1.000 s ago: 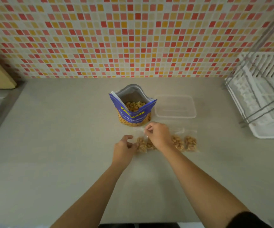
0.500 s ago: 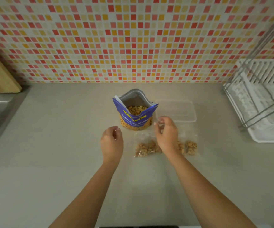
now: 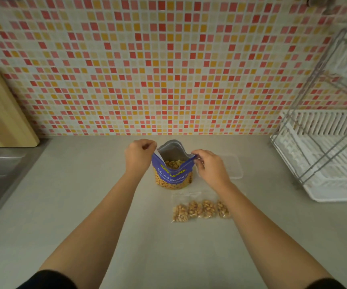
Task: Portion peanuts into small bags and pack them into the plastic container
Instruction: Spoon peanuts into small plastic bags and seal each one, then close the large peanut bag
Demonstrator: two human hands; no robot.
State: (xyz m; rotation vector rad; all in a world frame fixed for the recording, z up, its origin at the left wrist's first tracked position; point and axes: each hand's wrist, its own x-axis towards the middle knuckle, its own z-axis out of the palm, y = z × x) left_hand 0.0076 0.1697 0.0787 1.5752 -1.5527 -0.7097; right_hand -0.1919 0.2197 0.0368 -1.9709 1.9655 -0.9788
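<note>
Forearms reach up from the near edge across the pale desk [image 3: 85, 205]. Just beside the right one lie the small bags [image 3: 200, 210]: clear plastic, flat on the desk, each with a clump of tan peanuts at its near end and an empty, wrinkled top. They sit in a close row, edges touching or overlapping, so how many there are cannot be told. Beyond them stands the pouch [image 3: 173, 174], upright and open, blue with a silver lining, peanuts showing inside its mouth and through a clear lower panel. Yellow letters read "TONG GARDEN", white ones "Salted Peanuts"; a smaller line beneath is too blurred to read. The left hand [image 3: 139, 156] has its fingers [image 3: 146, 144] curled, pinching the pouch's left top corner, and the right hand [image 3: 209, 167] pinches the right corner. Behind the right hand, just beside the pouch, the plastic container [image 3: 234, 165] lies on the desk, clear and shallow. Farther off are a white dish rack [image 3: 324, 163] at right, a wooden cutting board [image 3: 1, 113] at left, and the tiled wall [image 3: 168, 69].
</note>
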